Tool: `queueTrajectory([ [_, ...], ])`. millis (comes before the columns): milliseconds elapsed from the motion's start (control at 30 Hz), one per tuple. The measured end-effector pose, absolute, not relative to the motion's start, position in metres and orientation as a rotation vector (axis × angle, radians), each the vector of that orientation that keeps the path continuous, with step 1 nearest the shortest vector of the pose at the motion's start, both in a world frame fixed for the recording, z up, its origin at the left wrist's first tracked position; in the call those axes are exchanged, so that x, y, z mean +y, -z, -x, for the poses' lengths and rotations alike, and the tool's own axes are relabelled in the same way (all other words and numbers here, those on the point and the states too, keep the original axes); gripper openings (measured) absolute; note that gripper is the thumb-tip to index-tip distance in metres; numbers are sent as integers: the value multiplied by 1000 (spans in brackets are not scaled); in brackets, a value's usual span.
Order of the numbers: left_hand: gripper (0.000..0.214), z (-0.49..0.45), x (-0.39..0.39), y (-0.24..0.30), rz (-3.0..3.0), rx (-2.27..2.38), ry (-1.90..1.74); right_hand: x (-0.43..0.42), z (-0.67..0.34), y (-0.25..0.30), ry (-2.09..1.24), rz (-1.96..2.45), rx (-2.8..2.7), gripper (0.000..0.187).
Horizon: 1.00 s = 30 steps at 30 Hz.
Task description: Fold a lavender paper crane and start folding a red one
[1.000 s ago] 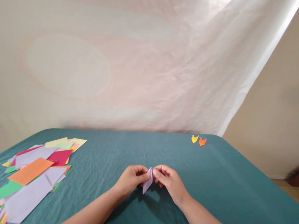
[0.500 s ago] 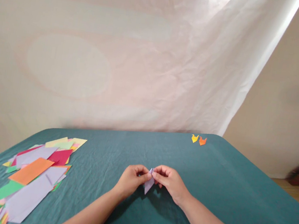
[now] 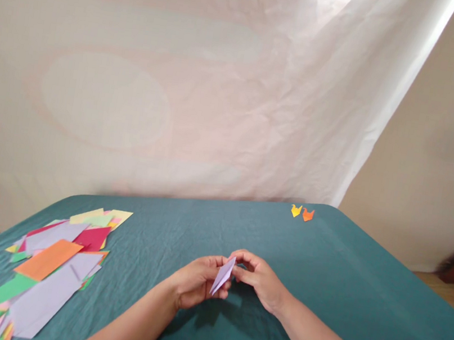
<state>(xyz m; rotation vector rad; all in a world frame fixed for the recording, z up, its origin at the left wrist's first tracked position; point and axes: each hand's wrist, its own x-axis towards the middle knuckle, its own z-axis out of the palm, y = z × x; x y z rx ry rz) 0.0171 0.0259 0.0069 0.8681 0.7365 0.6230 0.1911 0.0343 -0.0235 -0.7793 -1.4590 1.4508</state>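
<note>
Lilac paper, creased into a slim, pointed diamond, is held between the two hands; this folded lilac paper [image 3: 223,276] is raised off the teal tablecloth [image 3: 344,301], on which a shadow [image 3: 207,316] is cast below the fingers. By the left hand [image 3: 197,282] it is supported, its lower part laid against curled fingers, probably so that the narrow form is kept steady and tilted toward the viewer. Its upper tip is met by the thumb and forefinger of the right hand [image 3: 257,277]; whether it is pinched there or merely touched cannot be made out. The split lower end suggests that several layers have been stacked in it.

Well to the left of the fingers, flat coloured sheets are heaped loosely, among them an orange sheet [image 3: 48,260], a crimson sheet [image 3: 93,237] and a large lilac sheet [image 3: 43,301], perhaps placed there for easy reach. Beyond the fingers, to the right, a yellow origami bird [image 3: 296,211] and an orange origami bird [image 3: 308,215] are set side by side, likely kept out of the way. Behind, a wrinkled, pale fabric backdrop [image 3: 219,106] is hung.
</note>
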Motion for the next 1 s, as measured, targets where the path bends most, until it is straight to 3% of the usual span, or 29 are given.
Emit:
queueTrajectory([
  [267,28,-19,30,0,-1006,929,-834,36,-193,23,-1442,823,-1436,16],
  [400,34,-15,35,-1,-1285,1000,-914,38,-193,26,-1410,877,-1445,19],
  [633,26,-14,34,0,-1609,1174,-910,39,-193,29,-1360,893,-1500,25],
  [1000,30,-17,37,7,-1467,1153,-922,39,-193,29,-1317,913,-1539,30],
])
